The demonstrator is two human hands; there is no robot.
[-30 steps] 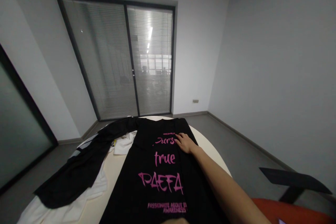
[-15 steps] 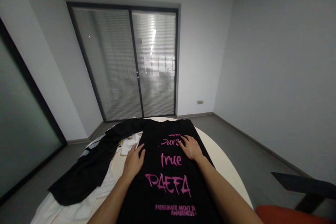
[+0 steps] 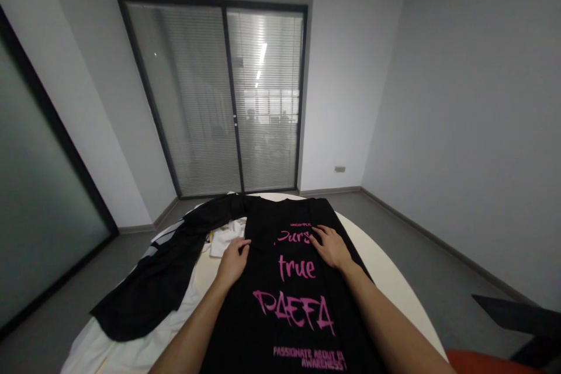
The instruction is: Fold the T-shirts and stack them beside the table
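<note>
One left hand [image 3: 233, 260] and one right hand [image 3: 333, 248] touch one black shirt [image 3: 298, 284].

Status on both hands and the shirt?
Left hand at black shirt's left edge. Right hand on its upper right. Shirt spread, pink print up. White cloth beside left hand.

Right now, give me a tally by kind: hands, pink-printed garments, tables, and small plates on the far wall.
Hands: 2 (left hand, right hand)
Pink-printed black garment: 1
Table: 1
Small wall plate: 1
Total: 5
</note>
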